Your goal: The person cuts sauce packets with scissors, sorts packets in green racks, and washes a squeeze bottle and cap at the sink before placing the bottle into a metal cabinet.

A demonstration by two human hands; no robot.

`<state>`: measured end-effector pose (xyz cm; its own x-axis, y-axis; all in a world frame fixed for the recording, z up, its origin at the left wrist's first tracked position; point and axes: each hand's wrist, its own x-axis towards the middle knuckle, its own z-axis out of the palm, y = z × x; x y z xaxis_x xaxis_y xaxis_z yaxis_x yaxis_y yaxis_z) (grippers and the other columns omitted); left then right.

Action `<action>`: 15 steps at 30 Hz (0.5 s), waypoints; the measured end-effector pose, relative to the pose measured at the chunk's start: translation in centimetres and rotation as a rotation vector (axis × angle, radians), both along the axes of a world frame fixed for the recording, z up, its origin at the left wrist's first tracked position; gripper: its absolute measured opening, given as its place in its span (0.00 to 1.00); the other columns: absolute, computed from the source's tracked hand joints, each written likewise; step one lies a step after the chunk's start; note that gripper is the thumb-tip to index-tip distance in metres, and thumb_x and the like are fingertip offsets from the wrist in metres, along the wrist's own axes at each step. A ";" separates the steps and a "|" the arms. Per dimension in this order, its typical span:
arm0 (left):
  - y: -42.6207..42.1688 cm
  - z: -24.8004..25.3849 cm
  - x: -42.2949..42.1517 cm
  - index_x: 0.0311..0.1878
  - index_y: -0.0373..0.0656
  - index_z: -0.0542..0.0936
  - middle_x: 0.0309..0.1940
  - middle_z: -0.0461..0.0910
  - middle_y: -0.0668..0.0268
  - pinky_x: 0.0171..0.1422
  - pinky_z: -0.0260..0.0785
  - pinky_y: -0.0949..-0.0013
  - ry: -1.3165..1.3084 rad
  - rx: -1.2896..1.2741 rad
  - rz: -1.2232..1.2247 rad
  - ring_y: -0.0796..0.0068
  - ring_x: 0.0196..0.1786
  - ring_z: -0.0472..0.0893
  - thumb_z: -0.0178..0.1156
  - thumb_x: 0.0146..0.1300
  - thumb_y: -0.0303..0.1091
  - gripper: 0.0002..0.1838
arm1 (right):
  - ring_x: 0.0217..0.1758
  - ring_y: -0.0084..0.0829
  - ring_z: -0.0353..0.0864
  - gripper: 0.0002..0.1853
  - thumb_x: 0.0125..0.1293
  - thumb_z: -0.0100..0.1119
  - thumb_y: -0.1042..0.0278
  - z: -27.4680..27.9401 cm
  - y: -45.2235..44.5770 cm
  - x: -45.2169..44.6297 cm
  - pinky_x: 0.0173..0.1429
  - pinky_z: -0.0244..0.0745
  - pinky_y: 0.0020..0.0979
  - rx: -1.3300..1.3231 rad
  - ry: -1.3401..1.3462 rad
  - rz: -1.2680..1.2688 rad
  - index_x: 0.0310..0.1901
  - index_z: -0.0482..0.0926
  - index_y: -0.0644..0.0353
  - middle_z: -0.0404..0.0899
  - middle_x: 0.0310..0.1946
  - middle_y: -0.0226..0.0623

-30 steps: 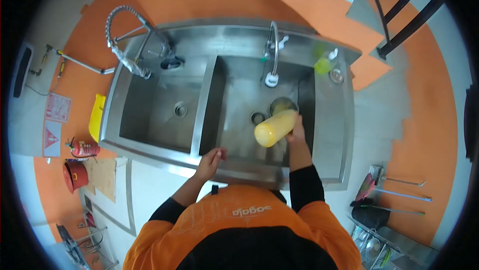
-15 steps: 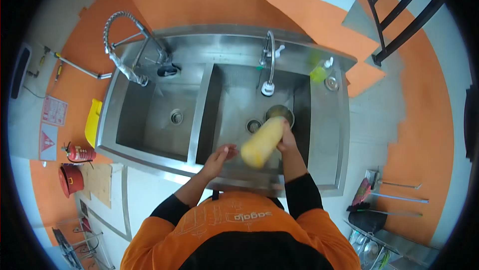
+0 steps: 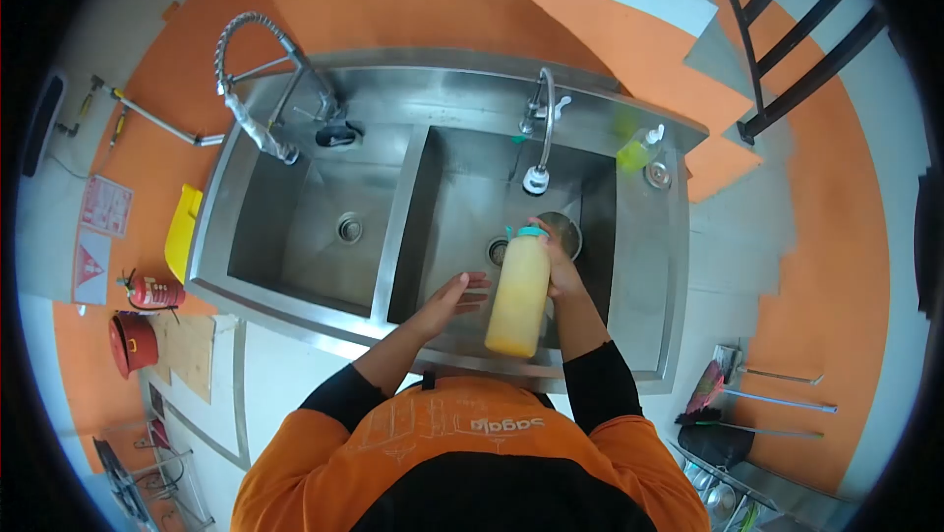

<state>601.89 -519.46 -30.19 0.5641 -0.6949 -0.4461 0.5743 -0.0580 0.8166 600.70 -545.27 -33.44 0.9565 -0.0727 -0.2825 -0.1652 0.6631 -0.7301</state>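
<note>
My right hand [image 3: 561, 265] grips a plastic bottle [image 3: 518, 298] of cloudy yellow liquid near its teal cap [image 3: 529, 231]. The bottle lies tilted over the front of the right sink basin [image 3: 462, 188], cap toward the faucet and base toward me. My left hand [image 3: 454, 304] is open just left of the bottle, its fingers spread and apart from it. Behind my right hand, a round metal bowl [image 3: 565, 233] sits in the basin, partly hidden. The drain [image 3: 498, 250] shows beside the bottle.
A curved faucet [image 3: 536, 178] hangs over the right basin; a spring-hose faucet [image 3: 267, 143] reaches over the left basin [image 3: 315, 207]. A green soap pump bottle [image 3: 637, 150] and a metal drain cover [image 3: 657, 174] stand on the right ledge.
The bottle has turned from a slanted, motion-blurred position to a more lengthwise one, bringing its teal cap into view. My left hand has spread its fingers and shifted slightly right.
</note>
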 end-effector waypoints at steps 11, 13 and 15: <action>-1.1 1.3 0.0 0.74 0.42 0.64 0.70 0.69 0.62 0.76 0.59 0.58 0.239 -0.122 -0.044 0.68 0.72 0.70 0.31 0.74 0.70 0.43 | 0.53 0.36 0.82 0.23 0.77 0.52 0.56 -2.0 -0.5 0.7 0.56 0.82 0.41 0.076 0.051 -0.110 0.69 0.64 0.53 0.78 0.53 0.39; -1.7 2.5 0.4 0.75 0.42 0.63 0.68 0.71 0.62 0.75 0.60 0.59 0.240 -0.107 -0.030 0.68 0.70 0.71 0.30 0.75 0.69 0.42 | 0.52 0.35 0.82 0.24 0.76 0.55 0.61 -0.1 0.3 1.3 0.54 0.83 0.39 0.074 0.046 -0.106 0.69 0.64 0.53 0.78 0.52 0.39; -1.8 1.6 -0.1 0.75 0.44 0.63 0.66 0.74 0.63 0.73 0.64 0.60 0.272 -0.182 -0.061 0.69 0.68 0.74 0.31 0.76 0.68 0.41 | 0.52 0.33 0.82 0.24 0.75 0.56 0.64 3.5 1.3 1.4 0.53 0.83 0.37 0.018 0.008 -0.041 0.69 0.64 0.53 0.78 0.52 0.39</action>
<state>601.74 -521.28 -28.60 0.3964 -0.8061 -0.4395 0.7724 0.0340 0.6342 602.14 -543.99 -29.97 0.9506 -0.1067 -0.2914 -0.1432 0.6823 -0.7169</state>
